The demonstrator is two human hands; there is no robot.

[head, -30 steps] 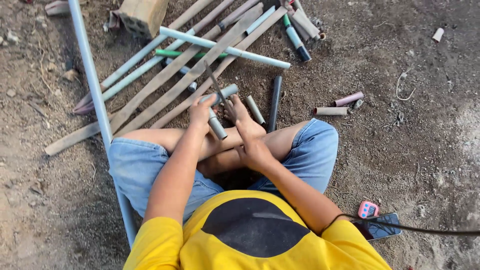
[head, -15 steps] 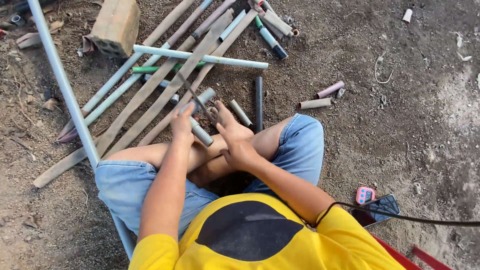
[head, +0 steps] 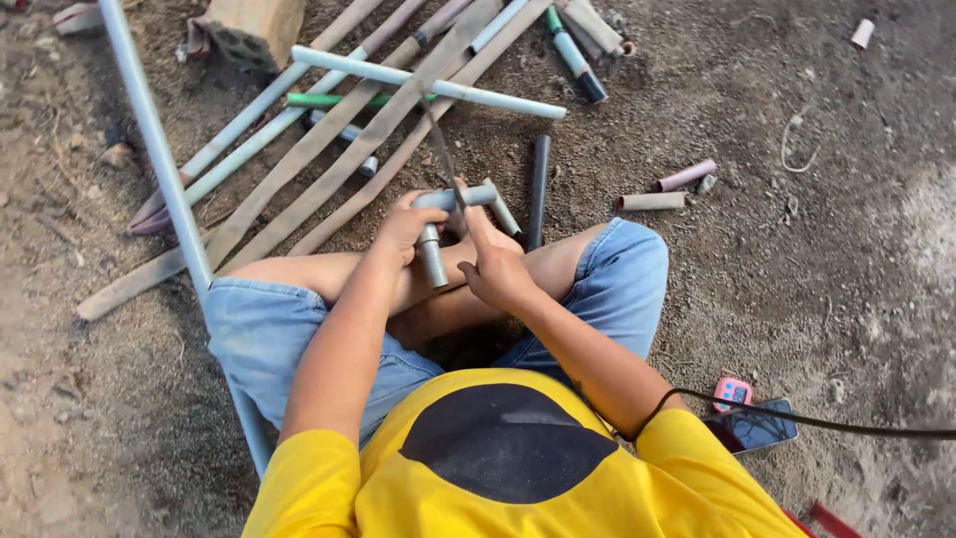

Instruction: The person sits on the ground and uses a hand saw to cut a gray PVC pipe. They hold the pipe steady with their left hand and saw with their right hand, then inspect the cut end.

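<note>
The person sat cross-legged on bare, trampled dirt (head: pixel 817 269) outdoors, with a spread of long pipes (head: pixel 329 139) and flat slats fanned out ahead, a cut block (head: pixel 254 28) near the top edge and short offcuts (head: pixel 652 200) lying to the right. A phone (head: pixel 757 426) lay on the ground by the right elbow. Compared with half a second earlier, the view had tilted slightly and the hands had drawn together over the shins, the grey pipe piece now held more level. The left hand (head: pixel 408 224) was clenched around the grey elbow pipe (head: pixel 438 224), whose short leg hung down below the fist. The right hand (head: pixel 493 269) gripped a thin saw blade (head: pixel 438 144) that crossed the pipe's upper arm just beside the left fingers.
</note>
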